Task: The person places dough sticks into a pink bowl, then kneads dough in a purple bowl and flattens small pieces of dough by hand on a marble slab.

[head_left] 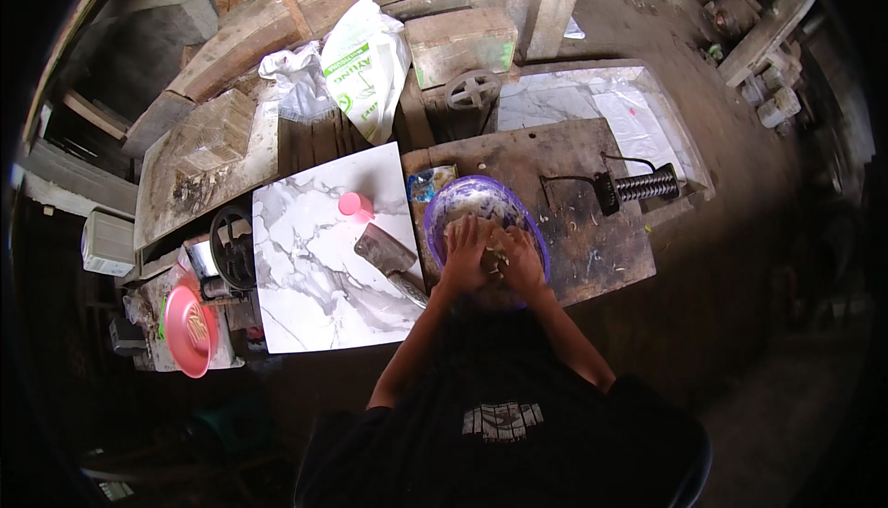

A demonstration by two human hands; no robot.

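Observation:
Both of my hands are down inside a purple basin [540, 219], whose inner wall is smeared with white. My left hand [466, 247] and my right hand [520, 260] press side by side into a pale, lumpy dough [497, 267]. Their fingers curve over it and partly sink out of sight. Left of the basin, a cleaver-like wide blade [385, 248] lies on a white marble-patterned board [305, 267]. A small pink cup [355, 206] stands just beyond the blade.
The basin rests on a worn wooden board [592, 258], with a ridged metal roller [647, 184] at its right. A pink bowl [191, 332] and a dark handwheel [231, 247] are at far left. Behind are a white sack [365, 68] and a wooden box [462, 43].

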